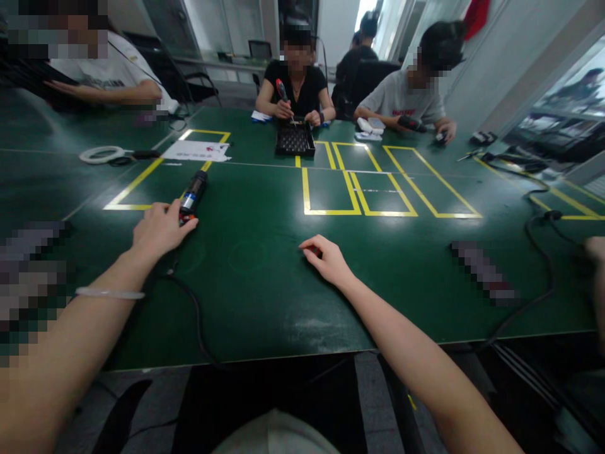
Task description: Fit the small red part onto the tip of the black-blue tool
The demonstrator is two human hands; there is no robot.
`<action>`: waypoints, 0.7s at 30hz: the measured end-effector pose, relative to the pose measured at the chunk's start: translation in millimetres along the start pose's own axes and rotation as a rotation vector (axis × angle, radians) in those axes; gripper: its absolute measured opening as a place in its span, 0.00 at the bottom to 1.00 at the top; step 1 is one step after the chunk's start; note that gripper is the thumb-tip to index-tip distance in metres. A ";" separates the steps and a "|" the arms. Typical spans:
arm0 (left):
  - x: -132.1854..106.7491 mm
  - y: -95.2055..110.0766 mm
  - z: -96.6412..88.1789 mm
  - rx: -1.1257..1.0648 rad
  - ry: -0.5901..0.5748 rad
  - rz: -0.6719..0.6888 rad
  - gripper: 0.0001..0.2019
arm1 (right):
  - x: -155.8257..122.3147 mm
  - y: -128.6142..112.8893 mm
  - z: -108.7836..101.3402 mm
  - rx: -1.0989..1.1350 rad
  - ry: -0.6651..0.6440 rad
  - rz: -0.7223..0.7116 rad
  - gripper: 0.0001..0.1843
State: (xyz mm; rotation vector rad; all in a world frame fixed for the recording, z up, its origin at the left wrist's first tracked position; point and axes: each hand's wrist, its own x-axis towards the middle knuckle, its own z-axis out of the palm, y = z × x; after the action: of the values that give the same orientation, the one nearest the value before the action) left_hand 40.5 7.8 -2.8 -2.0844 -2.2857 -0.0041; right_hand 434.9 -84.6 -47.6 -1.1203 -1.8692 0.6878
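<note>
My left hand (159,230) rests on the green table (265,271), its fingers touching the near end of a black electric screwdriver (193,197) that lies flat with its cable (193,309) running back toward me. The fingers are loosely curled against the tool's end, not wrapped round it. My right hand (326,258) lies on the table near the middle with its fingers curled under; nothing shows in it.
Yellow tape boxes (378,189) mark the table. A black tray (295,140) sits before a person opposite who holds a red-handled screwdriver. Other people sit at the left and far right. A white ring (101,154), a paper sheet (197,151) and cables (539,252) lie around.
</note>
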 end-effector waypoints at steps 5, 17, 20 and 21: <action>19.0 -51.3 6.0 0.068 -0.016 -0.085 0.39 | -0.1 1.0 0.6 0.001 0.007 0.006 0.07; 12.7 -68.1 14.8 0.080 0.117 -0.210 0.31 | 3.1 4.7 1.7 0.163 -0.003 0.134 0.09; 15.5 -62.3 11.1 0.086 0.113 -0.250 0.29 | 4.1 5.0 2.3 0.218 -0.008 0.172 0.09; 16.4 -59.2 8.3 0.086 0.128 -0.259 0.28 | 4.5 5.1 2.6 0.235 -0.008 0.180 0.09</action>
State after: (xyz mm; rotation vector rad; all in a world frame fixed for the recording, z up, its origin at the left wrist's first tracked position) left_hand -20.2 18.9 -8.6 -1.6841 -2.4120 -0.0455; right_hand 433.8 -78.4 -51.2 -1.1405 -1.6571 0.9880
